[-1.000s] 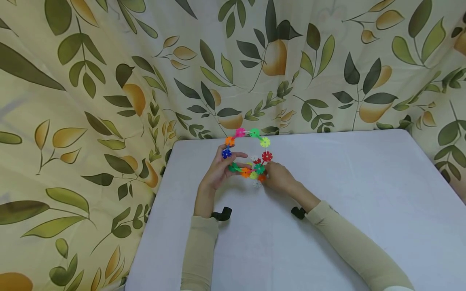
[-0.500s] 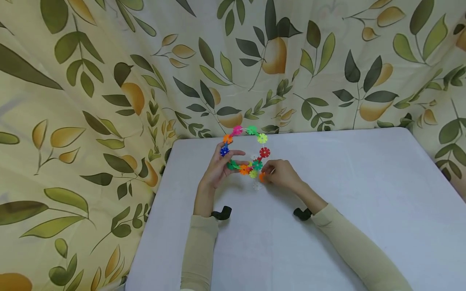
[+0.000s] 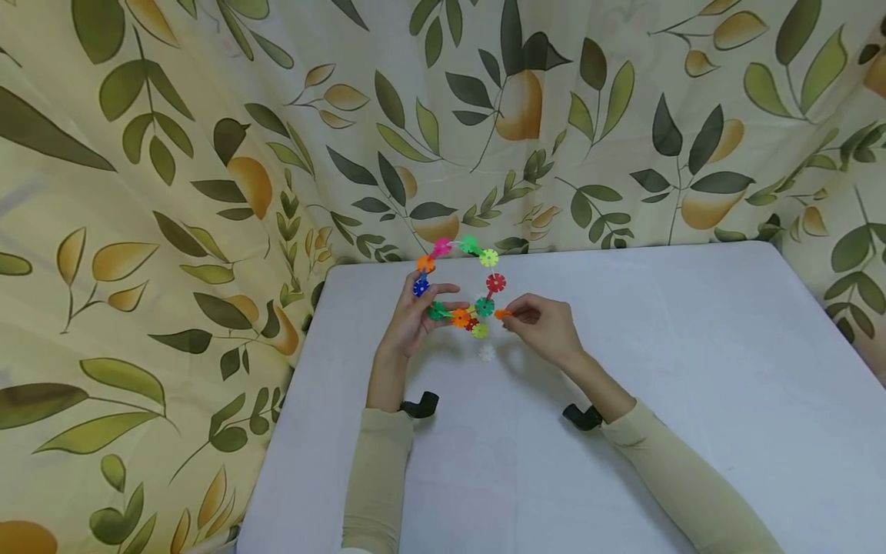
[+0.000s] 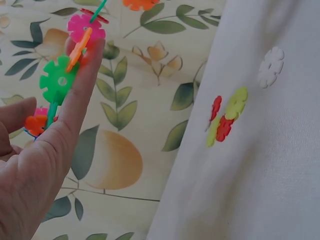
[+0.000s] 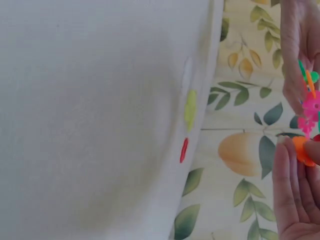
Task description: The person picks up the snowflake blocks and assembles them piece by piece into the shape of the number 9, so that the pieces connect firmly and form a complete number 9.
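Observation:
My left hand (image 3: pixel 408 327) grips a ring of linked, notched plastic flower discs (image 3: pixel 496 283), held up above the table. Pink, green, yellow-green, red, orange and blue discs make up the ring, with the thumb by the blue one. In the left wrist view, a green disc (image 4: pixel 57 82) of this chain lies along a straight finger. Just right of the ring, my right hand (image 3: pixel 547 327) pinches a single orange flower disc (image 3: pixel 503 314) between thumb and fingertips. A small gap seems to separate this disc from the green disc (image 3: pixel 484 306) of the ring.
Several loose flower discs lie on the white-covered table below the ring: a white one (image 4: pixel 271 67), yellow-green ones (image 4: pixel 236 103) and red ones (image 4: pixel 225 129). A leaf-patterned curtain (image 3: pixel 388 192) hangs behind and to the left of the table (image 3: pixel 664 323).
My right hand has taken the orange disc from the table and lifted it towards the ring. The ring in my left hand has shifted slightly left and up.

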{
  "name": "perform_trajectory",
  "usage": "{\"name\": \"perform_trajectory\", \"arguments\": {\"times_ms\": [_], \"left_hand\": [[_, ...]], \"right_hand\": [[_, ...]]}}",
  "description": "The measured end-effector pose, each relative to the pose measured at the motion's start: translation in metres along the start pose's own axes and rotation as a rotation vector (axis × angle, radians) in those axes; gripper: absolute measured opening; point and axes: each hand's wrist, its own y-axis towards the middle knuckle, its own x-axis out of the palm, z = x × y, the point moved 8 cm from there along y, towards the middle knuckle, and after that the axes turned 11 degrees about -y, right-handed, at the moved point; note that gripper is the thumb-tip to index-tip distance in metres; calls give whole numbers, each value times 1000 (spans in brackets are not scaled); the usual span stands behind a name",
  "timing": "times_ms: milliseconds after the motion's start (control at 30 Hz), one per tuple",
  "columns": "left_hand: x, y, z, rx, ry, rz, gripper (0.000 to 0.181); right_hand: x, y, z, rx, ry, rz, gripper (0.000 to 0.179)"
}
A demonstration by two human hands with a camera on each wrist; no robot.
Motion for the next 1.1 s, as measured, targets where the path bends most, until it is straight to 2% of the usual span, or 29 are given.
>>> {"name": "perform_trajectory", "arguments": {"times_ms": [200, 400, 567, 700, 933, 1100], "left_hand": [[0, 1, -2, -1, -3, 1, 41], [2, 1, -3, 5, 8, -15, 43], [6, 0, -1, 8, -22, -43, 41], [8, 0, 1, 13, -65, -56, 39], [7, 0, 5, 44, -101, -39, 31], [9, 0, 3, 37, -85, -56, 39]], "right_hand": [[-4, -4, -5, -59, 79, 90, 14], [-5, -6, -11, -121, 74, 148, 15], [-8, -8, -17, -157, 23, 164, 12], [-9, -8, -19, -190, 33, 170, 13], [-9, -9, -24, -211, 20, 204, 16], [-12, -11, -37, -217, 20, 221, 15]]}}
